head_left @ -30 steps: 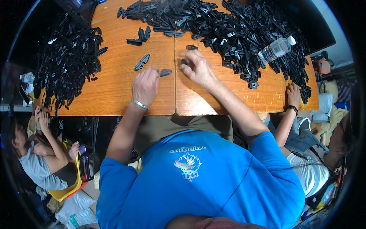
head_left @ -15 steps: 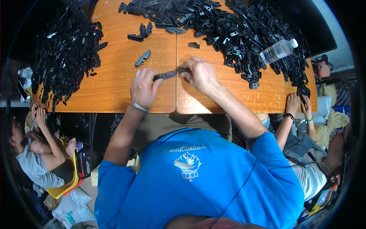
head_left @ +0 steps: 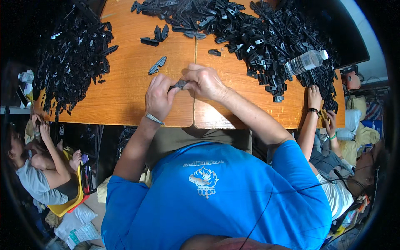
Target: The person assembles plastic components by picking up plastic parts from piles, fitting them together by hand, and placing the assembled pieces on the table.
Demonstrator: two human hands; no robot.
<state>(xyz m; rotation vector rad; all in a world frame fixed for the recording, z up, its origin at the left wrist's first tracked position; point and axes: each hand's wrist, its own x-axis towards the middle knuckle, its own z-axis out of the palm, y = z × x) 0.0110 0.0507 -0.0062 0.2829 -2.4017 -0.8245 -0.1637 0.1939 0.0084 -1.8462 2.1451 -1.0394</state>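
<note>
Above the near part of the wooden table (head_left: 125,96), my two hands meet over a small black plastic part (head_left: 178,85). My left hand (head_left: 159,93) pinches its left end between thumb and fingers. At the other end, the fingers of my right hand (head_left: 204,81) are closed on it and cover much of it. Whether it is one piece or two joined pieces I cannot tell. Just beyond my left hand lies a loose black plastic clip (head_left: 157,65), long and pointed. Farther off sit a few more black clips (head_left: 156,36) and a short black piece (head_left: 214,52).
Heaps of black plastic parts cover the table's left side (head_left: 75,66) and its far right (head_left: 258,37). A clear plastic bottle (head_left: 306,62) lies on the right heap. One person (head_left: 37,166) sits at the left; another person's hand (head_left: 314,98) reaches the right heap.
My hands have drawn together; the right moved left, and the gap between the two black pieces seen earlier has closed. At the right, the other person's hand has reached farther onto the heap.
</note>
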